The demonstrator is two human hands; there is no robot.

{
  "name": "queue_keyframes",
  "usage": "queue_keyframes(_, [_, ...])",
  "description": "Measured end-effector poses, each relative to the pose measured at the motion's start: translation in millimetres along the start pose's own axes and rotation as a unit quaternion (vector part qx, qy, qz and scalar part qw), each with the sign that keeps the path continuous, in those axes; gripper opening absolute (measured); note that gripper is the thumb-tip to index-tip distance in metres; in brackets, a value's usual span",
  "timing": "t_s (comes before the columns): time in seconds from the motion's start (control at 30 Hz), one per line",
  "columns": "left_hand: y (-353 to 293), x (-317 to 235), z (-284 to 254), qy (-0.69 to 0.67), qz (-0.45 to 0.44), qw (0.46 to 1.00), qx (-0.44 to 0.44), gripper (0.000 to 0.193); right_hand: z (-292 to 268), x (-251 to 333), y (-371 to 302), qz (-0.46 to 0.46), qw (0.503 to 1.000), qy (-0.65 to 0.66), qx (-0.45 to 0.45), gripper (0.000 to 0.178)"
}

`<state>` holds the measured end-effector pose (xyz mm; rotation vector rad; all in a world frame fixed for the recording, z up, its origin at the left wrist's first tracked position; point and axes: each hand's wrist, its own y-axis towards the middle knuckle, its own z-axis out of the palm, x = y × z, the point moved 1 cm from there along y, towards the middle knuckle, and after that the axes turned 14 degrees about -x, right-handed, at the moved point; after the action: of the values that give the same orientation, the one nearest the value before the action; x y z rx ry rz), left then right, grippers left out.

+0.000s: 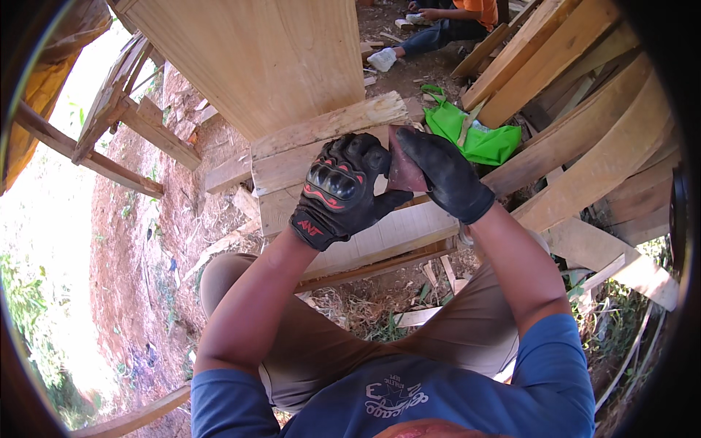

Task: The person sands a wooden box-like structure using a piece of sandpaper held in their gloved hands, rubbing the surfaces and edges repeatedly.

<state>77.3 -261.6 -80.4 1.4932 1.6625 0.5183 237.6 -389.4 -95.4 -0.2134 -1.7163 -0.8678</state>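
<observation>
Between my gloved hands is a small reddish-brown sheet that looks like sandpaper [407, 169], held tilted above the wooden bench. My right hand [447, 174], in a black glove, is closed on the sheet's right side, its fingers along the top edge. My left hand [343, 184], in a black glove with hard knuckle guards and red trim, has curled fingers at the left edge. Its thumb reaches to the bottom corner; its fingertips are hidden. Pale planks of the bench [387, 232] lie under both hands.
A wide smooth board [255, 58] rises beyond the bench. A bright green bag [475, 135] lies to the right, beside stacked timber [555, 66] and curved wooden pieces [606, 168]. Another person [445, 33] sits on the ground at the back. A wooden frame [109, 131] stands left.
</observation>
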Motion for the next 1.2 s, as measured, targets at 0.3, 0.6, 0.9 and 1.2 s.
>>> queue_keyframes(0.3, [-5.3,8.1,2.2,0.037,0.016,0.999,0.030,0.054,6.7,27.5,9.1,0.095,0.993,0.001,0.072,0.040])
queue_keyframes(0.6, [-1.4,7.8,3.4,0.000,-0.038,0.999,0.028,0.062,-17.2,-22.6,12.1,0.156,0.949,0.268,-0.054,0.033])
queue_keyframes(0.9, [-3.2,10.1,4.8,-0.023,-0.061,0.994,0.089,0.060,-56.5,-38.5,18.5,0.278,0.829,0.486,-0.005,0.043])
queue_keyframes(1.2, [-11.8,30.8,3.1,0.088,-0.104,0.974,0.183,0.059,-81.4,-46.3,30.7,0.298,0.853,0.420,-0.086,0.037])
